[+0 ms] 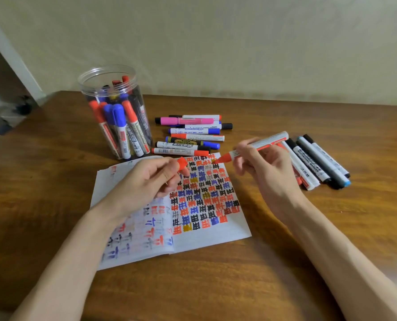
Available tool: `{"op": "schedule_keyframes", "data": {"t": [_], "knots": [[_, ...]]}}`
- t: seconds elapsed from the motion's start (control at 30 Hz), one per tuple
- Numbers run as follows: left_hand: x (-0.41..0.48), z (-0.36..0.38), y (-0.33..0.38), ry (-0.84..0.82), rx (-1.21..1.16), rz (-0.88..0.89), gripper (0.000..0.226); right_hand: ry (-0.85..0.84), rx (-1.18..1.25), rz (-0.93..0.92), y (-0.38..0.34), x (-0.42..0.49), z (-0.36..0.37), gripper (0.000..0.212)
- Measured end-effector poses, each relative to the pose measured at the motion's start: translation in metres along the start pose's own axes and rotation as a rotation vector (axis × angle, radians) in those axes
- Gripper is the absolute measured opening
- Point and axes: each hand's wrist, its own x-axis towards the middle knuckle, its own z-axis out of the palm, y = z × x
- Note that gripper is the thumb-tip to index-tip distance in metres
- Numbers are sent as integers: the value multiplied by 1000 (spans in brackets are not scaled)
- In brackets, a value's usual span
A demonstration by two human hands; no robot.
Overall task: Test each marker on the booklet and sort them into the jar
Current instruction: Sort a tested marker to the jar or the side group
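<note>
An open booklet (pixel 218 237) lies on the wooden table, its right page covered in red, blue and black test marks. My right hand (pixel 262 167) grips an uncapped red marker (pixel 260 144), its tip just above the top right of the page. My left hand (pixel 146 181) rests on the booklet and pinches the marker's red cap (pixel 182 163). A clear plastic jar (pixel 116 112) stands behind the booklet on the left, holding several red, blue and black markers.
Several capped markers (pixel 190 135) lie in a pile right of the jar. A second group of markers (pixel 318 163) lies behind my right hand, toward the table's right side. A plain wall runs behind the table.
</note>
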Motion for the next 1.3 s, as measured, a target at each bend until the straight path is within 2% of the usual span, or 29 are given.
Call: {"op": "schedule_keyframes", "data": {"t": [0.1, 0.2, 0.43, 0.53, 0.67, 0.8, 0.93, 1.3], "knots": [[4, 11, -5, 64, 151, 99, 27, 122, -50, 108, 4, -1, 5, 23], [7, 15, -10, 129, 227, 133, 25, 186, -103, 193, 6, -2, 6, 24], [8, 21, -17, 184, 326, 208, 14, 116, -98, 284, -2, -19, 4, 24], [8, 23, -17, 181, 341, 213, 17, 25, -196, 253, -3, -37, -4, 28], [6, 29, -14, 130, 375, 227, 23, -87, -307, 155, 1, -54, -8, 14], [3, 32, -13, 118, 397, 206, 25, -54, -346, 76, 11, -57, -8, 8], [4, 34, -13, 124, 432, 197, 21, -26, -394, 35, 14, -58, -8, 11], [4, 33, -18, 117, 535, 179, 40, -27, -466, -18, 15, -58, -8, 16]]}}
